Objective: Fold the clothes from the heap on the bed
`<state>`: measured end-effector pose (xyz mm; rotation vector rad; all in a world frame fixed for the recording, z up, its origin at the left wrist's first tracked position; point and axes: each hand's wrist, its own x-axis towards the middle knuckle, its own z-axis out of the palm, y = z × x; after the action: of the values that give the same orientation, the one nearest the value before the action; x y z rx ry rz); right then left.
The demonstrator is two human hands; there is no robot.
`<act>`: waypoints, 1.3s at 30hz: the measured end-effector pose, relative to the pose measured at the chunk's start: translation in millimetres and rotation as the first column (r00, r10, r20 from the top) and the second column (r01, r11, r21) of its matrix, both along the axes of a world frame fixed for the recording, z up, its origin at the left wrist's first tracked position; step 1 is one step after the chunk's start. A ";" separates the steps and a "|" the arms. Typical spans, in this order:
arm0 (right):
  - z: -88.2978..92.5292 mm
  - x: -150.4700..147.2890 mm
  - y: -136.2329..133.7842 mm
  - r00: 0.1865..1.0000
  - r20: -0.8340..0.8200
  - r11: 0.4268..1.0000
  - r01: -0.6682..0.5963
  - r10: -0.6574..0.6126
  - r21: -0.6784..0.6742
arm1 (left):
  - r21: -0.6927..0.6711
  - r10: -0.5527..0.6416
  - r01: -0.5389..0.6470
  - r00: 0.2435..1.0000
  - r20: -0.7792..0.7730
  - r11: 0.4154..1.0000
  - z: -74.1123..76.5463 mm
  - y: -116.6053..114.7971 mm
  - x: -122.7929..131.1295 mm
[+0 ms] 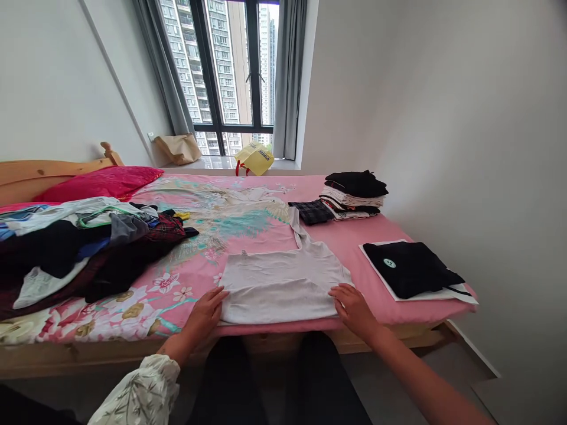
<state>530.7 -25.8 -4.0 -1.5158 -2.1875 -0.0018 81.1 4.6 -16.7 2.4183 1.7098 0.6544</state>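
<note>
A white long-sleeved top (274,283) lies spread on the bed's near edge. Its near side is folded over in a long strip, and one sleeve stretches away toward the far side. My left hand (210,308) touches the left end of this fold, fingers stretched out over the cloth edge. At the right end, my right hand (353,305) rests its fingertips on the fabric, with the fingers extended and the thumb apart. Neither hand visibly grips the cloth.
A heap of loose clothes (101,248) covers the bed's left side, near a magenta pillow (106,182). Folded clothes stand in a stack (354,195) at the far right. Closer lies a folded black garment (410,268) on white cloth. Bags (256,158) sit on the windowsill.
</note>
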 end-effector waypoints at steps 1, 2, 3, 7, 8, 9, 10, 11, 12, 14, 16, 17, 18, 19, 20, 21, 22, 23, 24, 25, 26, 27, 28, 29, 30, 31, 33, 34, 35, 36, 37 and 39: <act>4.2 -10.4 9.6 0.999 -0.030 1.000 -0.018 0.019 0.005 | 0.001 0.029 -0.029 1.000 -0.006 1.000 2.9 7.8 5.5; 7.2 -20.7 19.4 0.998 -0.049 0.999 -0.039 0.039 0.005 | -0.006 0.055 -0.055 0.998 -0.015 0.998 5.2 14.6 11.1; 8.7 -30.6 29.1 0.997 -0.057 0.998 -0.056 0.056 -0.004 | -0.021 0.074 -0.075 0.997 -0.026 0.997 6.8 20.4 16.4; 4.3 -59.2 62.2 0.998 -0.036 0.991 -0.062 0.058 -0.122 | -0.071 0.111 -0.114 0.993 -0.043 0.991 10.7 33.0 28.4; 1.9 -62.9 68.6 0.998 -0.033 0.987 -0.058 0.054 -0.147 | -0.075 0.112 -0.115 0.993 -0.041 0.991 11.9 34.6 28.9; -0.6 -65.4 74.1 0.998 -0.034 0.985 -0.059 0.054 -0.165 | -0.077 0.107 -0.109 0.994 -0.036 0.991 13.4 35.8 28.8; -2.8 -66.8 78.7 0.998 -0.037 0.983 -0.062 0.057 -0.174 | -0.081 0.097 -0.100 0.995 -0.030 0.992 15.2 36.6 28.3; -4.5 -67.3 82.5 0.997 -0.042 0.982 -0.066 0.060 -0.178 | -0.086 0.085 -0.087 0.996 -0.022 0.992 17.2 37.1 27.6; -5.8 -67.3 85.4 0.997 -0.047 0.981 -0.068 0.061 -0.182 | -0.092 0.072 -0.073 0.997 -0.011 0.993 19.4 37.3 27.0; -6.8 -66.1 88.9 0.997 -0.060 0.981 -0.067 0.057 -0.184 | -0.107 0.057 -0.055 0.998 0.015 0.993 24.0 36.5 26.4; -6.3 -64.4 90.5 0.996 -0.076 0.982 -0.056 0.043 -0.178 | -0.128 0.058 -0.052 0.997 0.042 0.990 28.9 34.7 26.8; -5.7 -63.7 90.9 0.996 -0.084 0.984 -0.046 0.032 -0.174 | -0.141 0.063 -0.053 0.996 0.062 0.989 31.3 33.8 27.3; -5.1 -63.1 91.2 0.996 -0.093 0.985 -0.033 0.018 -0.169 | -0.157 0.071 -0.057 0.993 0.089 0.986 33.7 33.1 28.0; -4.5 -62.8 91.7 0.995 -0.101 0.986 -0.019 0.003 -0.166 | -0.171 0.085 -0.063 0.989 0.124 0.983 35.7 32.8 28.8; -4.1 -62.8 92.3 0.994 -0.108 0.987 -0.005 -0.013 -0.163 | -0.185 0.100 -0.070 0.982 0.160 0.980 37.3 33.0 29.8; -3.9 -63.0 93.0 0.993 -0.113 0.987 0.010 -0.028 -0.160 | -0.197 0.119 -0.080 0.973 0.196 0.977 38.2 33.7 30.7; -4.0 -63.4 93.9 0.992 -0.117 0.987 0.023 -0.042 -0.158 | -0.207 0.142 -0.095 0.963 0.227 0.974 38.2 35.0 31.7; -4.4 -64.0 94.9 0.991 -0.119 0.987 0.036 -0.054 -0.156 | -0.214 0.165 -0.111 0.954 0.250 0.970 37.4 36.5 32.5; -5.0 -64.5 95.9 0.991 -0.119 0.987 0.046 -0.065 -0.153 | -0.219 0.183 -0.126 0.947 0.264 0.968 35.6 38.3 33.2; -5.8 -65.1 96.8 0.990 -0.118 0.987 0.055 -0.074 -0.150 | -0.223 0.198 -0.139 0.941 0.274 0.965 33.1 40.1 33.5; -6.7 -65.5 97.5 0.990 -0.117 0.987 0.063 -0.080 -0.146 | -0.227 0.212 -0.149 0.936 0.281 0.962 30.1 41.6 33.4; -7.5 -65.8 97.8 0.990 -0.115 0.987 0.068 -0.084 -0.143 | -0.231 0.223 -0.158 0.932 0.285 0.960 27.0 42.9 32.9; -8.1 -66.1 97.6 0.990 -0.113 0.988 0.070 -0.086 -0.138 | -0.237 0.229 -0.163 0.930 0.287 0.958 24.0 43.8 32.0; -8.2 -66.4 96.7 0.990 -0.111 0.989 0.071 -0.086 -0.132 | -0.244 0.233 -0.165 0.930 0.285 0.956 21.5 44.3 30.8; -7.8 -66.9 94.9 0.990 -0.110 0.990 0.070 -0.084 -0.125 | -0.255 0.236 -0.165 0.931 0.277 0.953 19.5 44.5 29.4; -7.0 -67.8 92.1 0.991 -0.110 0.991 0.070 -0.083 -0.115 | -0.269 0.239 -0.167 0.934 0.264 0.949 18.3 44.5 27.9; -4.5 -70.5 83.1 0.991 -0.112 0.994 0.062 -0.072 -0.090 | -0.302 0.251 -0.174 0.939 0.237 0.937 17.5 44.4 25.2; -3.6 -72.3 76.8 0.992 -0.113 0.996 0.048 -0.056 -0.069 | -0.312 0.259 -0.180 0.936 0.236 0.933 17.7 44.3 24.1; -3.3 -74.0 69.5 0.993 -0.111 0.999 0.027 -0.031 -0.044 | -0.312 0.266 -0.183 0.931 0.249 0.932 18.0 44.1 23.1; -3.9 -75.4 61.5 0.995 -0.101 1.000 -0.002 -0.001 -0.021 | -0.303 0.270 -0.184 0.925 0.269 0.935 18.0 43.9 22.0; -5.6 -76.0 53.0 0.996 -0.081 0.999 -0.033 0.032 -0.007 | -0.287 0.267 -0.183 0.920 0.288 0.940 17.6 43.4 20.5; -11.7 -73.8 36.4 0.997 -0.011 0.997 -0.073 0.073 -0.023 | -0.262 0.257 -0.184 0.926 0.278 0.947 14.9 41.8 15.7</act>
<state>456.9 10.6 -15.7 -1.4448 -2.2411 0.0552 96.8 46.3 -1.8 1.8698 1.8221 0.7641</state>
